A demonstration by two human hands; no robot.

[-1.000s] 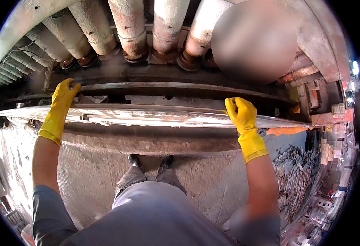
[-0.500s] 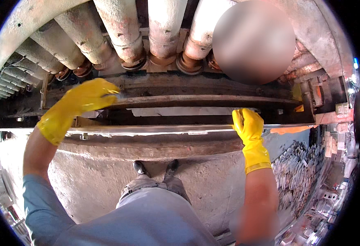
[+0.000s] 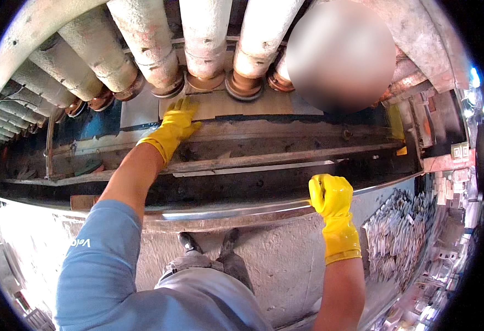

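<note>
Both my hands wear yellow rubber gloves. My left hand (image 3: 178, 121) reaches forward with its fingers stretched out, lying on a flat beige slab (image 3: 253, 106) beneath the row of machine heads. Beside it to the left is a pale grey slab (image 3: 139, 108). My right hand (image 3: 331, 194) is closed in a fist around the long metal rail (image 3: 231, 209) at the machine's front edge. The part of the rail under that glove is hidden.
Thick whitish cylindrical heads (image 3: 206, 38) with rusty lower ends line the far side. A ledge (image 3: 225, 160) runs along a dark trough before me. Many thin upright slabs (image 3: 399, 234) stand at the right. A blurred disc covers the upper right.
My left hand has moved forward and right, from above the trough onto the beige slab. My right hand stays closed at the rail. The view has shifted, bringing the slabs into sight.
</note>
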